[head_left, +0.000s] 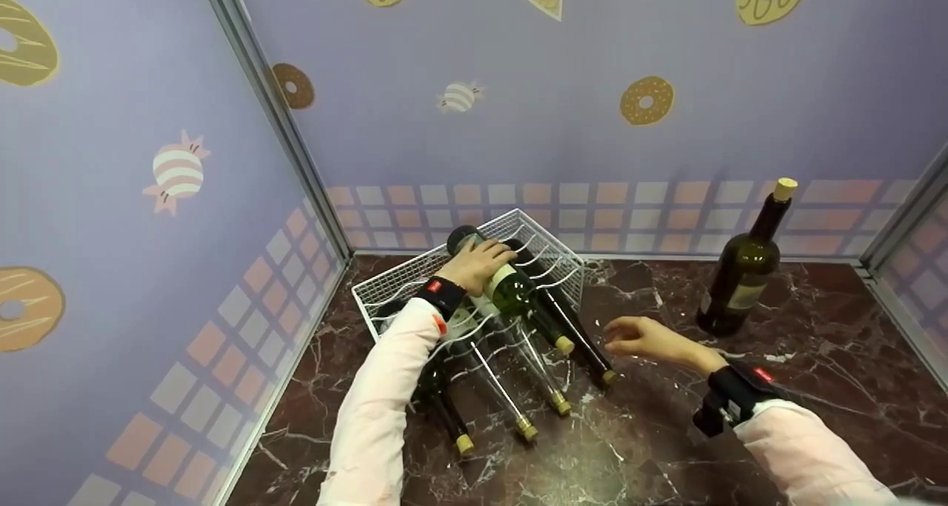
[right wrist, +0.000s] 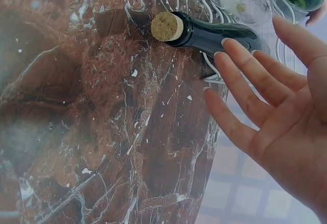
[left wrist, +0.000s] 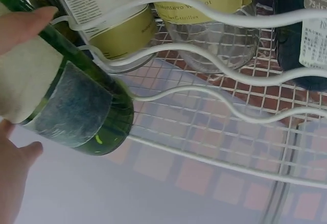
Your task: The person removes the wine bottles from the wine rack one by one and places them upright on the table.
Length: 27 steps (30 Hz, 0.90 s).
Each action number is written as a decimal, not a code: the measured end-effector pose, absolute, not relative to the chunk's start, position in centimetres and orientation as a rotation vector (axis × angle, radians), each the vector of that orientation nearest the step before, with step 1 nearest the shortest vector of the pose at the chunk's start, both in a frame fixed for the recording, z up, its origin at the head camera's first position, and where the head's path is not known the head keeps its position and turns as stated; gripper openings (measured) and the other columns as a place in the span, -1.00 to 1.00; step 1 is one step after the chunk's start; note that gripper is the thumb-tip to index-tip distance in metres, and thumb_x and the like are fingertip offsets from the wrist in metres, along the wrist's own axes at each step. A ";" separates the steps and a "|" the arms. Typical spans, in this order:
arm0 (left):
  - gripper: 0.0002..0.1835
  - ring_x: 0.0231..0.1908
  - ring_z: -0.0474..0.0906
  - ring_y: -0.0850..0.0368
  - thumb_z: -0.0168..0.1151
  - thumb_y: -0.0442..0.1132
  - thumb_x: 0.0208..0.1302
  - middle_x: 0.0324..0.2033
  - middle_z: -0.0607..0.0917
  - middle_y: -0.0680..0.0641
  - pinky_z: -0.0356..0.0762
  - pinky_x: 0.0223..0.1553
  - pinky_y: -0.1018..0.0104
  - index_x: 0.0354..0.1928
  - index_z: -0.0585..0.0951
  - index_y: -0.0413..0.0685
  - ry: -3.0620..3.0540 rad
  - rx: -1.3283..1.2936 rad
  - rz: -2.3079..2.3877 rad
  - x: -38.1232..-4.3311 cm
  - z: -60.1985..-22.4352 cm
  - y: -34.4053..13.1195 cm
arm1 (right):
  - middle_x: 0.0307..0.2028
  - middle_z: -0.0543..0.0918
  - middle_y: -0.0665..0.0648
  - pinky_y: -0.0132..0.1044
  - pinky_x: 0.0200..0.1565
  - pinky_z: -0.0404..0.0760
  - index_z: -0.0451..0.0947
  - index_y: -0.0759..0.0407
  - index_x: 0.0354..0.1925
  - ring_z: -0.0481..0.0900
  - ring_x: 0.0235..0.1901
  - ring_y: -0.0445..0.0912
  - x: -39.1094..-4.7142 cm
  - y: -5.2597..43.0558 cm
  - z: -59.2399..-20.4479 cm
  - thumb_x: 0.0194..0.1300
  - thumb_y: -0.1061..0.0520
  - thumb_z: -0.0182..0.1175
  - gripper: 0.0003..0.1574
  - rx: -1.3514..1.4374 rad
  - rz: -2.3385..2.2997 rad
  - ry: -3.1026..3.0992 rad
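My left hand (head_left: pixel 476 265) grips a green wine bottle (head_left: pixel 511 293) by its body, above the white wire rack (head_left: pixel 552 235). In the left wrist view, thumb and fingers lie on opposite sides of the green bottle (left wrist: pixel 76 101), across its pale label. The bottle tilts, its corked neck pointing toward me. Beside the rack, my right hand (head_left: pixel 652 339) holds nothing. Its fingers are spread in the right wrist view, overlapping a dark corked bottle (right wrist: pixel 219 35) that lies at the rack's right side.
Two clear corked bottles (head_left: pixel 502 387) and a dark bottle (head_left: pixel 446 413) also lie in the rack, necks toward me. On the right, a dark wine bottle (head_left: pixel 740 276) stands upright on the marbled tabletop (head_left: pixel 629 447). Patterned walls (head_left: pixel 474 143) enclose the back and sides.
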<state>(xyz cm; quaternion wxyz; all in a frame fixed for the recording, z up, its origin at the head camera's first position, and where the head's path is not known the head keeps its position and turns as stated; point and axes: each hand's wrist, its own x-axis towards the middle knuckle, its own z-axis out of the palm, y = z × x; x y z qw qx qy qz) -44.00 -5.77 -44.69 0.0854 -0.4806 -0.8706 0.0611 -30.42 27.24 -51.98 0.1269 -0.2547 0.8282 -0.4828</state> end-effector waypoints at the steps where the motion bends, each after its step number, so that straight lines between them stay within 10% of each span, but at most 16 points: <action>1: -0.06 0.19 0.14 -0.09 0.44 -0.32 -0.40 0.15 0.35 -0.08 0.02 0.10 -0.19 0.22 0.30 -0.03 -2.594 -1.438 0.163 -44.1 -44.8 -5.8 | -0.26 0.60 0.28 -0.27 -0.33 0.55 0.37 0.46 0.01 0.57 -0.29 0.14 -30.4 27.2 -51.9 0.20 0.18 0.19 -0.52 -0.728 -1.421 2.401; 18: -0.11 0.07 0.27 -0.03 0.41 -0.33 -0.54 0.00 0.45 -0.02 0.11 0.05 -0.20 0.12 0.43 0.09 -2.486 -1.430 0.088 -44.9 -45.9 -6.3 | -0.24 0.58 0.36 -0.27 -0.29 0.54 0.41 0.51 -0.05 0.53 -0.26 0.25 -30.2 26.7 -52.1 0.21 0.28 0.15 -0.62 -0.777 -1.425 2.379; 27: -0.10 0.09 0.22 -0.05 0.44 -0.27 -0.48 0.02 0.42 -0.05 0.06 0.04 -0.27 0.15 0.40 0.13 -2.543 -1.343 0.104 -44.5 -45.4 -5.9 | -0.24 0.57 0.37 -0.23 -0.27 0.55 0.39 0.53 -0.05 0.60 -0.32 -0.02 -29.9 27.5 -51.9 0.22 0.21 0.16 -0.56 -0.699 -1.503 2.288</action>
